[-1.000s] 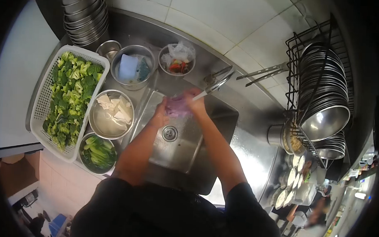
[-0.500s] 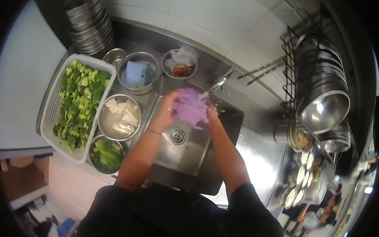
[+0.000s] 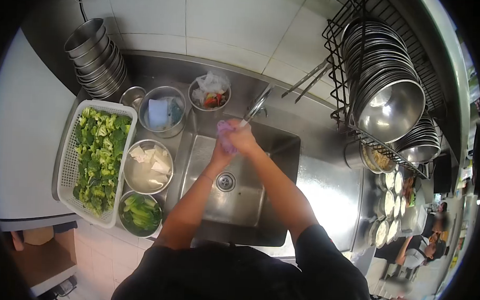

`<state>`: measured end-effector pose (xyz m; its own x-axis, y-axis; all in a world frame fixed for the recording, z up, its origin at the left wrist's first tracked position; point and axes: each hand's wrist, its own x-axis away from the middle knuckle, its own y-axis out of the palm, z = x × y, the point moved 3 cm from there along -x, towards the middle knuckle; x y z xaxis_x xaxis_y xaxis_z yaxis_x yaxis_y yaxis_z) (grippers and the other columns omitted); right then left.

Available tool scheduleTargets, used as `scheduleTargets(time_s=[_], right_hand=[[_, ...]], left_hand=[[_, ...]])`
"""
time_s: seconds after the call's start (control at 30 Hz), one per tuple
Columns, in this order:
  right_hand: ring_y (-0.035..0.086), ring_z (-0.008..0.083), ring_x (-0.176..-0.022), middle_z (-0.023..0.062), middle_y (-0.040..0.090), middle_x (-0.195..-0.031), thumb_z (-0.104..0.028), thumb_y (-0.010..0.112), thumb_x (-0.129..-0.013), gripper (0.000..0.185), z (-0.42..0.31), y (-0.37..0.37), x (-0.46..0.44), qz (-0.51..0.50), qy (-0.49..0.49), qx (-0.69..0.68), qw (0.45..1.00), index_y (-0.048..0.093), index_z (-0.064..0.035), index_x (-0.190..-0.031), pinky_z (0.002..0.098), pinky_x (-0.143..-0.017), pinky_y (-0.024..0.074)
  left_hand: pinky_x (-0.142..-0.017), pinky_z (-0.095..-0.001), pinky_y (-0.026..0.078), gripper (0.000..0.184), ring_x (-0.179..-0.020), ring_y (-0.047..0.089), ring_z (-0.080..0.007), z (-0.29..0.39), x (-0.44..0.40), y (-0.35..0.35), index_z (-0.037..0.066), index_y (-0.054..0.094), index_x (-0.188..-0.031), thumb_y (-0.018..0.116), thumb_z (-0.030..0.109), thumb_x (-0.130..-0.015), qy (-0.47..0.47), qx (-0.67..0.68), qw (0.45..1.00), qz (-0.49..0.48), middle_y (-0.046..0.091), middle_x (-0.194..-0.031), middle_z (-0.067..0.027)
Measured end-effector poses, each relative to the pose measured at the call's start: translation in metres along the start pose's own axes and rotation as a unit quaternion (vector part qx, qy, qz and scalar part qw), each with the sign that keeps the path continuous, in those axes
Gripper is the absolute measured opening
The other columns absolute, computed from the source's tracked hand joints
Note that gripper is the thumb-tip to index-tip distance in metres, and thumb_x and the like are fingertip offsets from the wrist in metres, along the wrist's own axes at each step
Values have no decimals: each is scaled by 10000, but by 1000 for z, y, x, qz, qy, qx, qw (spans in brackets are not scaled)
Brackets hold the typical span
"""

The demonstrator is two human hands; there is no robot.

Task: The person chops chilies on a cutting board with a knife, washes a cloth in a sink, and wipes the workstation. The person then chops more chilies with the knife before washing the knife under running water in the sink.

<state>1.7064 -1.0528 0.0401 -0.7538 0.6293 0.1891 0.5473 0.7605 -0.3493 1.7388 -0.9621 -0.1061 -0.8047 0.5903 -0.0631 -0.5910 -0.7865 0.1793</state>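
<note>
A purple cloth [image 3: 226, 133] is bunched between my two hands, above the steel sink [image 3: 232, 208] and under the tap [image 3: 259, 103]. My left hand [image 3: 222, 152] is closed around its lower part. Over the upper right side of the cloth, my right hand [image 3: 242, 139] is closed too, right by the tap's spout. Most of the cloth is hidden by my fingers. The sink's drain [image 3: 225, 182] lies just below my hands.
Left of the sink stand a white basket [image 3: 124, 172] of broccoli, a bowl of tofu [image 3: 153, 163], a bowl of greens [image 3: 141, 214] and a pot with a blue sponge [image 3: 158, 113]. A wire rack [image 3: 335, 84] with stacked steel bowls [image 3: 392, 110] hangs at right. Coworkers [image 3: 419, 251] appear far right.
The purple cloth was spread wide between my hands and is now squeezed into a small bunch. My hands have come together. The camera view has shifted.
</note>
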Motion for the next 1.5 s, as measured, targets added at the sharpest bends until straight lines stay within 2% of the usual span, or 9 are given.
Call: scheduleTargets(time_s=[0.27,0.43,0.63,0.7,0.8,0.9,1.07,1.3,1.5], right_hand=[[679,229,-977,108,688,-1179,-250,553,-966,410,79,-68,-32,-73,132,-30,988,605,-36,-1312,409,-854,565],[628,251,-1156,96,661,-1231,-600,443,-996,606,75,10,44,-183,215,-512,811,546,-133,-1369,452,-968,526],[632,226,-1113,82,673,-1185,-457,602,-975,445,59,9,32,-237,176,-638,711,597,-132,-1278,411,-921,532],[653,189,-1010,62,695,-1075,-238,732,-907,341,80,-9,19,-296,190,-436,828,633,-112,-1208,375,-812,535],[647,151,-909,42,692,-982,-73,759,-848,293,72,-32,41,-433,229,-394,778,659,-88,-1123,344,-730,517],[660,171,-857,59,696,-982,-43,744,-851,281,73,-21,75,-475,241,-268,803,669,-77,-1120,330,-692,523],[616,165,-714,37,645,-845,29,789,-716,284,66,-10,108,-446,315,-74,834,659,-79,-945,313,-546,486],[605,188,-604,82,610,-719,20,783,-693,181,119,12,131,-421,250,101,866,652,-41,-803,349,-422,455],[717,343,-799,201,716,-857,-176,710,-782,173,123,15,151,-236,-63,381,892,684,-32,-875,469,-660,564]], left_hand=[[-758,-375,549,391,-837,718,-246,81,-43,13,-32,697,-1060,762,125,-709,-111,-143,981,-64,738,-909,-180],[-669,-350,531,285,-774,666,-186,100,-62,25,-41,679,-1038,694,39,-765,-139,-147,979,-11,717,-876,-117],[-879,-409,518,327,-1017,666,-334,162,14,-6,18,687,-1051,722,84,-733,134,-413,890,-140,696,-1080,-158],[-1003,-431,464,489,-1228,556,-348,160,40,-25,89,666,-1199,739,95,-715,171,-401,881,-185,576,-1361,-131],[-1056,-461,447,589,-1309,490,-359,203,71,-9,131,569,-1357,683,74,-782,285,-599,716,-219,444,-1499,-108],[-1058,-436,458,769,-1366,418,-321,182,75,-1,176,477,-1461,726,74,-741,326,-560,711,-274,331,-1577,-68],[-814,-448,569,474,-950,673,-380,133,88,4,42,570,-1200,731,102,-758,152,-525,766,-339,608,-1068,-169],[-780,-460,565,372,-900,686,-397,98,128,9,18,586,-1107,723,96,-770,37,-559,759,-332,659,-969,-237],[-787,-483,554,283,-923,682,-421,78,141,4,-3,655,-1021,702,101,-762,-80,-572,759,-301,687,-949,-254]])
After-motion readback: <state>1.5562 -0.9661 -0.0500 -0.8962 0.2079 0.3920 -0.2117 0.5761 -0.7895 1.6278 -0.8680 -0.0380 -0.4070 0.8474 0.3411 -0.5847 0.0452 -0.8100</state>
